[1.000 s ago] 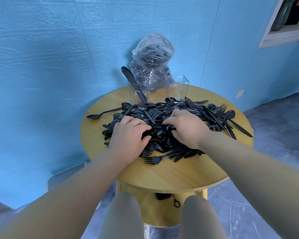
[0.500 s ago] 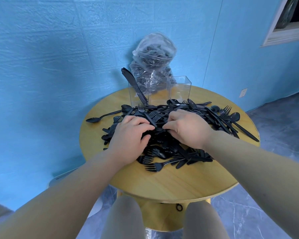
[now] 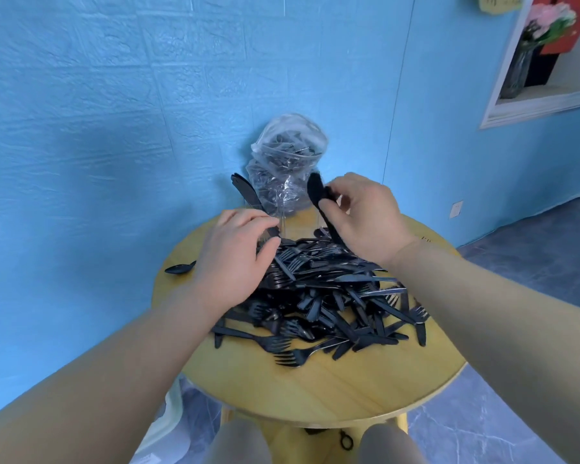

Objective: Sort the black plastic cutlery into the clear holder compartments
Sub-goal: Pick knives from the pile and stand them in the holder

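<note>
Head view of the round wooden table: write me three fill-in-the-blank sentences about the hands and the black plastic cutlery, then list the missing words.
1. The right hand holds a black plastic knife raised above the ____ of black plastic cutlery.
2. The left hand pinches a black plastic ____ near the clear holder.
3. A single black plastic spoon lies apart at the ____ edge of the round wooden table.

Missing words: pile; fork; left

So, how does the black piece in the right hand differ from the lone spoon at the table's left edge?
The piece is lifted and nearly upright, pinched by the right hand; the spoon lies flat, untouched. The piece hangs above the pile; the spoon lies apart. Both are black.
</note>
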Tool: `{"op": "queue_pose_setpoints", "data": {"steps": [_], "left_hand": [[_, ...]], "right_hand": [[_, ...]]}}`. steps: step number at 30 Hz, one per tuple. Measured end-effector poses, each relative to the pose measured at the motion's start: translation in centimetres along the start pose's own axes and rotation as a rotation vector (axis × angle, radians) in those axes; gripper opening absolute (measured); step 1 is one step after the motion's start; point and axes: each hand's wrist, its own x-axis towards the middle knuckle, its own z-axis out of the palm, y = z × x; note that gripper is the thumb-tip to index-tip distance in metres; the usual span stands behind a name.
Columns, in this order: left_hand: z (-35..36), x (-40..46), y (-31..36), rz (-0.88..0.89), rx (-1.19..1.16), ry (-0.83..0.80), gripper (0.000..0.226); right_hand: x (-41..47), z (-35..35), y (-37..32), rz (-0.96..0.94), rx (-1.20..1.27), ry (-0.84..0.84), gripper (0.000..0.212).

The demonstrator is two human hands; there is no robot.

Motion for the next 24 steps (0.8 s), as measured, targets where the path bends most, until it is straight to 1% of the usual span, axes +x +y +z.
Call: {"op": "queue_pose_setpoints", "data": {"steps": [3,5,8,10,13,16,19,24], "left_hand": [[-1.0,1.1,0.3,-0.011,0.019,0.017,0.038],[-1.4,1.6,0.7,-0.015,0.045,0.001,0.044],[-1.5,1.9,1.6,-0.039,0.009,-0.086,0.050],[-0.9,1.8,2.2,-0.049,-0.042,-0.155,0.051],[0.4,1.6,2.4,-0.059,-0.135,-0.205,0.049],[1.4,1.4,2.2,-0.044,-0.210,-0.204,0.043],[1.9,1.3,1.8,-0.022,-0.212,-0.199,0.038],[1.8,1.2,0.9,-0.107,-0.146,-0.218,0.038]], "right_hand": [[1.6,-1.0,-0.6,0.265,0.223,0.136,0.019],[2.1,-1.1,-0.6,0.403,0.396,0.206,0.022],[1.9,-0.3,-0.9,0.569,0.619,0.268,0.019],[1.3,0.4,-1.1,0.650,0.756,0.264,0.020],[0.6,1.2,-1.3,0.727,0.908,0.215,0.031],[0.1,1.9,-1.0,0.754,0.953,0.182,0.034],[0.0,2.4,-0.6,0.759,0.952,0.147,0.028],[-0.2,2.6,0.8,0.836,0.962,0.067,0.014]]}}
